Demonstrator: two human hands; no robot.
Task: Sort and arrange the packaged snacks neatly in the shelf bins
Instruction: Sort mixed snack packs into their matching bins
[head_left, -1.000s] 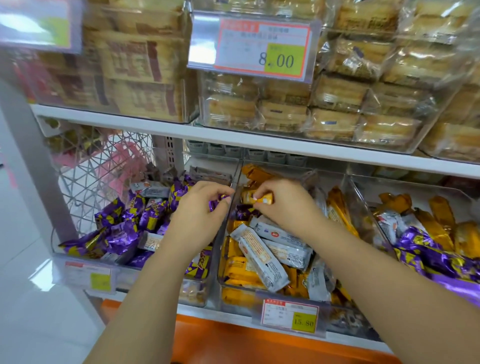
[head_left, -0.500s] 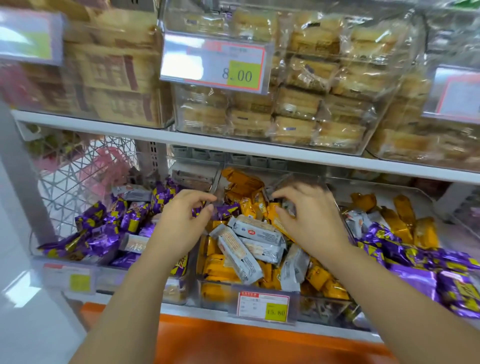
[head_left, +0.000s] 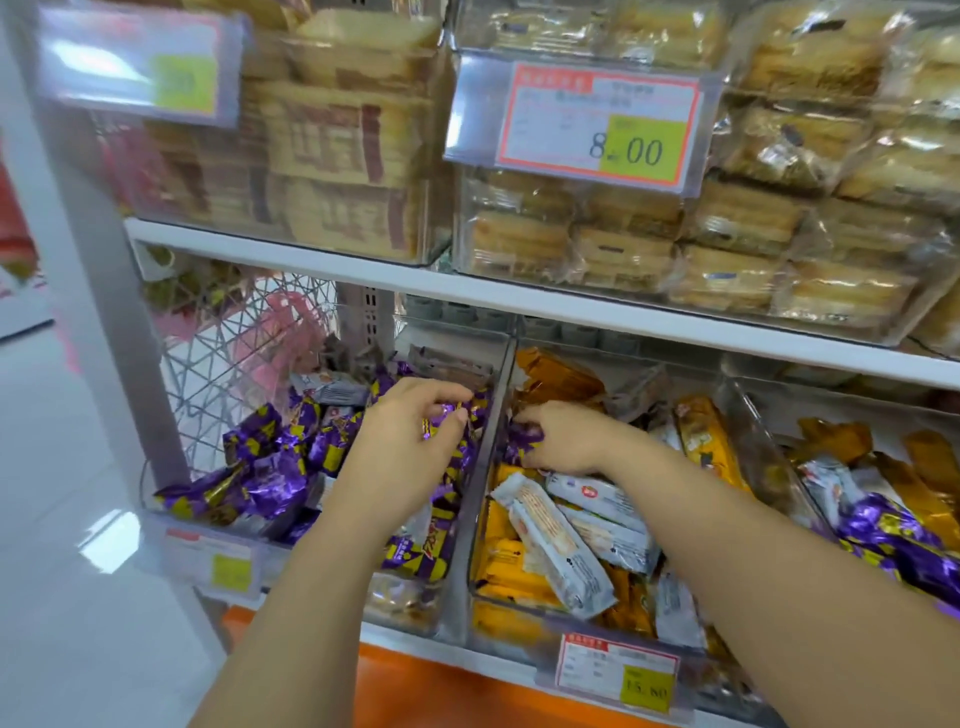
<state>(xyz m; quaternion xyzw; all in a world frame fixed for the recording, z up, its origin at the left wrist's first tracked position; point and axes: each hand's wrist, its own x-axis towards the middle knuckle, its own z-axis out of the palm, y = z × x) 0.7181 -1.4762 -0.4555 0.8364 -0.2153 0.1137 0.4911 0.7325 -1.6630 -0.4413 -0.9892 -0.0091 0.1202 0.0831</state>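
Note:
Three clear bins stand side by side on the lower shelf. The left bin (head_left: 197, 540) holds purple snack packs (head_left: 270, 467) and a few white ones. The middle bin (head_left: 480, 499) holds orange packs (head_left: 506, 571) and white bars (head_left: 556, 545). My left hand (head_left: 405, 447) is over the left bin, its fingers pinching a purple-and-yellow pack (head_left: 441, 421). My right hand (head_left: 566, 436) reaches into the back left corner of the middle bin and grips a purple pack (head_left: 522, 434). The right bin (head_left: 763, 467) holds orange, white and purple packs (head_left: 893, 535).
The upper shelf (head_left: 519, 296) carries clear bins of wrapped pastries (head_left: 727, 234) and biscuits, close above my hands. Price tags hang at the bin fronts (head_left: 618, 675). A white wire basket (head_left: 234, 353) hangs at the shelf's left end, beside a white floor (head_left: 67, 519).
My right hand has moved left from the orange packs at the back of the middle bin to its left corner and taken a purple pack. My left hand stays over the left bin.

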